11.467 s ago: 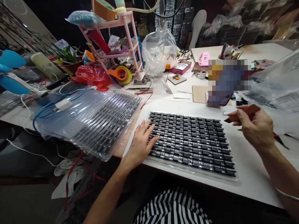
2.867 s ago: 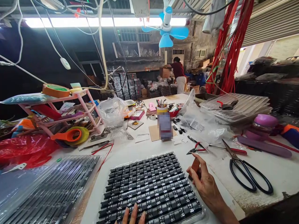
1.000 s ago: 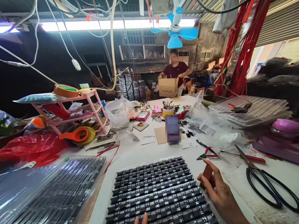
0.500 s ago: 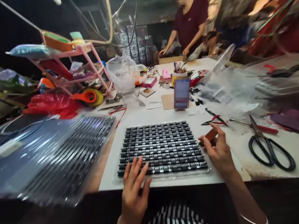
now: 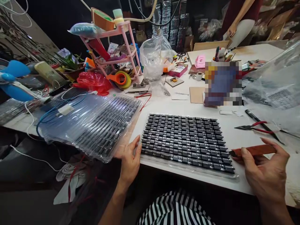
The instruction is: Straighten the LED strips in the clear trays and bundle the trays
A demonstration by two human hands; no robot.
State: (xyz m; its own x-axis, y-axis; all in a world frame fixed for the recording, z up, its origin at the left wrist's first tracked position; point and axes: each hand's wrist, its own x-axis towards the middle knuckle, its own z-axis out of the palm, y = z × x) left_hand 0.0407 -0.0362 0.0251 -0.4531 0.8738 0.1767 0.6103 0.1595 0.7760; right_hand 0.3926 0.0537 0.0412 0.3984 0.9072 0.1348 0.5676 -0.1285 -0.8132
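Observation:
A clear plastic tray (image 5: 187, 165) lies on the white table, filled with rows of small black electronic parts (image 5: 182, 137). My left hand (image 5: 130, 164) is beside the tray's near left corner, its fingers stretched out and touching or close to the edge. At the tray's right side, my right hand (image 5: 266, 170) holds a flat, reddish-brown wooden bar (image 5: 256, 150) between thumb and fingers. The bar's dark left tip points at the ends of the rows; I cannot make out what kind of tool it is.
A stack of similar filled trays (image 5: 103, 125) lies left, near a blue fan (image 5: 14, 75). Behind stand a pink rack (image 5: 128, 47) and plastic bags (image 5: 156, 57). Red-handled pliers (image 5: 254, 126) lie right. A blurred-out object (image 5: 221, 84) stands behind the tray. Across the table is another person (image 5: 241, 18).
The view has swung left. My left hand has moved off the front rows to the tray's left edge. My right hand still holds the brown bar, now turned more level.

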